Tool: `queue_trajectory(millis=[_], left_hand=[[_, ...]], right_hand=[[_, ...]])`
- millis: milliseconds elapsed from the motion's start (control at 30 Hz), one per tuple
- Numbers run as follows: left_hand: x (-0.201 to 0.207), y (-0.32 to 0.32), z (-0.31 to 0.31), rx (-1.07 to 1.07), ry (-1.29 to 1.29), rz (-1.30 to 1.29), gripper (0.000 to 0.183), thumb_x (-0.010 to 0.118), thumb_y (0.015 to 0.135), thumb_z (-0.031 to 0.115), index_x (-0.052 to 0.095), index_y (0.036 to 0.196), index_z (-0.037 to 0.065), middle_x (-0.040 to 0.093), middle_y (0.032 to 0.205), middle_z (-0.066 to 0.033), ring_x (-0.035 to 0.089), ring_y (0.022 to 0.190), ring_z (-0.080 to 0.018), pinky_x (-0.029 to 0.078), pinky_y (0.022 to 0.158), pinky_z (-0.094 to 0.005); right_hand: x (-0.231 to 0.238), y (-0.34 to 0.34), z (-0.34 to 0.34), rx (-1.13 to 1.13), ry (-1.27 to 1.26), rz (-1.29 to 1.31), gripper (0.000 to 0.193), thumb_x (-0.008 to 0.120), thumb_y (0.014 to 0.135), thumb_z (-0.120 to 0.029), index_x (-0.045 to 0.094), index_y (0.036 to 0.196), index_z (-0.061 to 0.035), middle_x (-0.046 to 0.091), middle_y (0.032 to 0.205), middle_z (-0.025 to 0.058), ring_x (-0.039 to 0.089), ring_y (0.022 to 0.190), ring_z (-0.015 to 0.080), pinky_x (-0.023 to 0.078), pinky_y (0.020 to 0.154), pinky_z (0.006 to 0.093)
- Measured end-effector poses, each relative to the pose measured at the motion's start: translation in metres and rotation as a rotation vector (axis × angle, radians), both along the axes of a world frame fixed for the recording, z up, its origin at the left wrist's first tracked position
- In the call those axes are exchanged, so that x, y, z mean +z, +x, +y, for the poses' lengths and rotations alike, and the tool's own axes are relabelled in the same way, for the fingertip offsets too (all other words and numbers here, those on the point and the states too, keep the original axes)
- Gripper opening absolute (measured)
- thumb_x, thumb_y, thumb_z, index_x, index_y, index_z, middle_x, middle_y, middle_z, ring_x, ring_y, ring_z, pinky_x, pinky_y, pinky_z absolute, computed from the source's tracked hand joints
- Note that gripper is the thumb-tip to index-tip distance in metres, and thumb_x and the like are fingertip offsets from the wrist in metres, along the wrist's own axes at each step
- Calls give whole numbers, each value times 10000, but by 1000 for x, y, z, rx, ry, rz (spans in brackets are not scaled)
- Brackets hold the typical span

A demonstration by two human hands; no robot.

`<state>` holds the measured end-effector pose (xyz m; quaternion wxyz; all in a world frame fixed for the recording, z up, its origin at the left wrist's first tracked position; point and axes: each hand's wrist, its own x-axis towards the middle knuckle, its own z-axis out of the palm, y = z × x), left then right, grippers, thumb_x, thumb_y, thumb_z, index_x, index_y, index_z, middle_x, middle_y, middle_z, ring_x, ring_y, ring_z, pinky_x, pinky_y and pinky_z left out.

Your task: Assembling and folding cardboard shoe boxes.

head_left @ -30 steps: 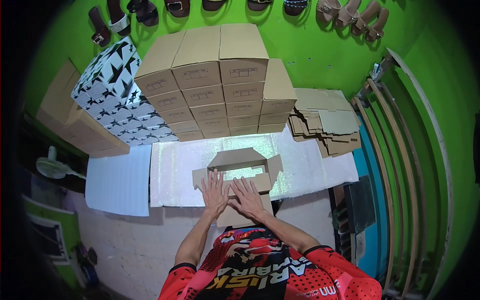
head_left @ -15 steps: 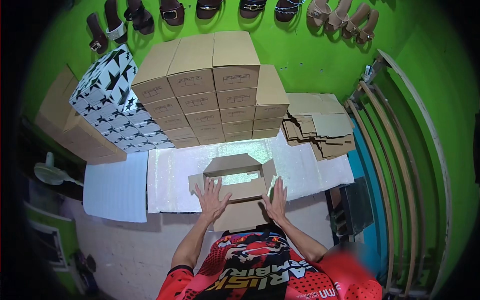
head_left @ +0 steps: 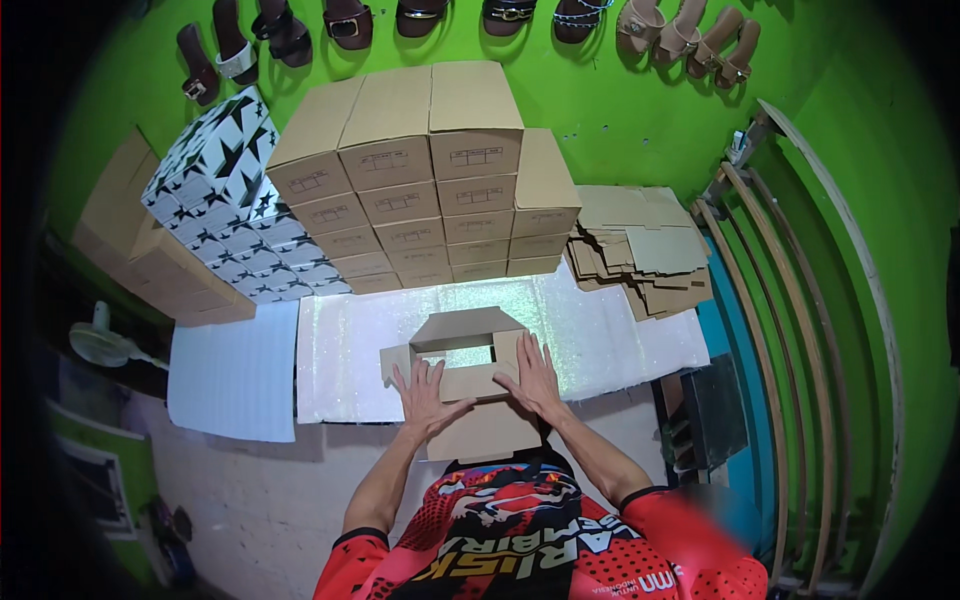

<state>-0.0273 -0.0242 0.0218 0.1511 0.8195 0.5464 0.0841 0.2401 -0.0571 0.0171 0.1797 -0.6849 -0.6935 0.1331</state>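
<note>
A brown cardboard box [head_left: 468, 384] stands open in front of me on the pale, shimmering table covering, which shows through its opening. Its far flap [head_left: 462, 326] leans outward, and its left flap [head_left: 396, 362] sticks out sideways. The wide near flap [head_left: 480, 432] hangs toward my body. My left hand [head_left: 426, 400] rests at the near left corner with fingers spread. Against the right flap [head_left: 508, 354], which is turned in over the opening, my right hand [head_left: 534, 378] lies flat with its thumb apart. Neither hand is wrapped around anything.
Stacked brown boxes [head_left: 400, 200] stand behind the work spot, with star-patterned boxes [head_left: 225, 190] to their left. Flattened cardboard [head_left: 645, 250] is piled at the back right. A wooden rack [head_left: 765, 340] stands far right, a fan [head_left: 100, 340] far left. Sandals [head_left: 420, 15] hang on the green wall.
The box's right flap has swung from sticking outward to folded inward. My right hand has moved up and left onto it; my left hand has barely shifted.
</note>
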Motion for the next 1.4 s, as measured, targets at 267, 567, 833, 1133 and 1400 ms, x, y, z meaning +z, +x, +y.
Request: queue_trajectory(millis=[267,567,833,1133,1400], left_hand=[[-1,-3,5,-60,40,2,1186,604,750,907,488,1560,49,449,1559,-245,253,1574,-367,-117,1252,-696],[-4,0,2,-34,24,-25,1181,596,753,911,494,1556,51,437,1575,-249,249,1581,-358,-118,1259,-689],[-14,-10,3,-61,78,-100,1129,633,801,840,402,1617,94,363,1619,-217,150,1614,-358,-115,1238,-728],[-56,-34,-23,755,-173,-747,971,591,1020,552,152,1678,-10,115,1754,-255,41,1644,-378,-49,1264,-649],[-10,-13,-18,-16,11,-72,939,553,1011,630,263,1667,25,264,1741,-153,164,1636,-276,-15,1295,-623]], right_hand=[[-4,-4,-41,40,-66,-29,1112,535,966,-733,220,1629,102,196,1727,278,185,1613,415,122,1311,545],[-5,-31,7,205,45,-49,928,485,975,-748,440,1604,-68,293,1731,143,204,1612,384,125,1295,620],[4,-30,10,322,51,-162,1169,603,749,-921,487,1583,-110,324,1714,147,231,1602,389,99,1280,668],[-1,-34,12,295,74,-109,980,676,783,-836,621,1428,-101,322,1706,169,290,1574,406,131,1268,677],[-1,-31,11,257,114,-85,914,721,770,-797,653,1387,-126,317,1711,147,319,1562,386,154,1272,661]])
